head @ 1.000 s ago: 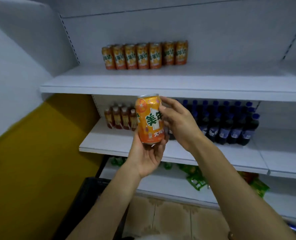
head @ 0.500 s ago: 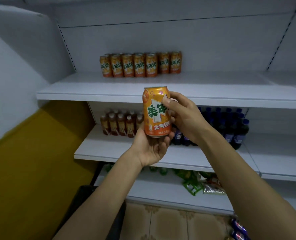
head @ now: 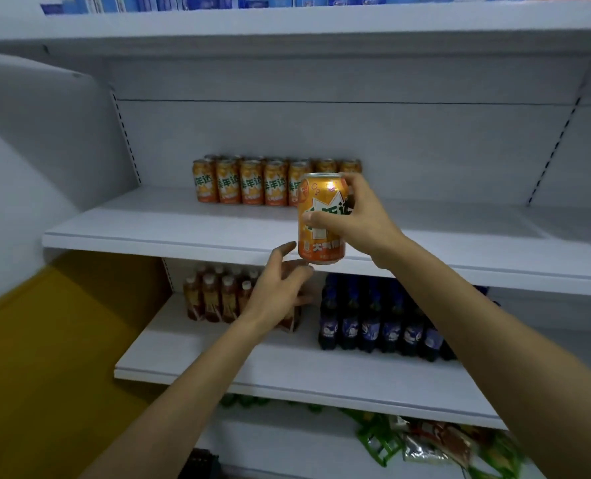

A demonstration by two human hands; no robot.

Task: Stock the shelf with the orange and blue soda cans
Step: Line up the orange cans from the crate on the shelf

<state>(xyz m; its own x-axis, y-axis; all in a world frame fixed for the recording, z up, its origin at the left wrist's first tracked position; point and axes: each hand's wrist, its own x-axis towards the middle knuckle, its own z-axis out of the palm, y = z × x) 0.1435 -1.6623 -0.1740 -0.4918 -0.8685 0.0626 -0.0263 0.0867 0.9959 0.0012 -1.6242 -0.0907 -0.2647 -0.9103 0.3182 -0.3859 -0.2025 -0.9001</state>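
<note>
My right hand (head: 359, 216) grips an upright orange soda can (head: 318, 243) with green lettering, held in the air at the front edge of the white middle shelf (head: 169, 229). Just below and to the left of the can, my left hand (head: 280, 288) hovers with relaxed, spread fingers and holds nothing. A row of several matching orange cans (head: 249, 181) stands at the back of that shelf, partly hidden on the right by the held can. No blue cans show on this shelf.
The shelf below holds brown tea bottles (head: 211, 299) on the left and dark blue-capped soda bottles (head: 373, 319) on the right. Green snack packets (head: 425, 444) lie on the bottom shelf. Blue boxes (head: 218, 1) line the top shelf. A yellow wall (head: 45, 357) is at left.
The can has risen from in front of the lower shelf to the middle shelf's edge. My left hand let go of its bottom and dropped away; only my right hand holds it now.
</note>
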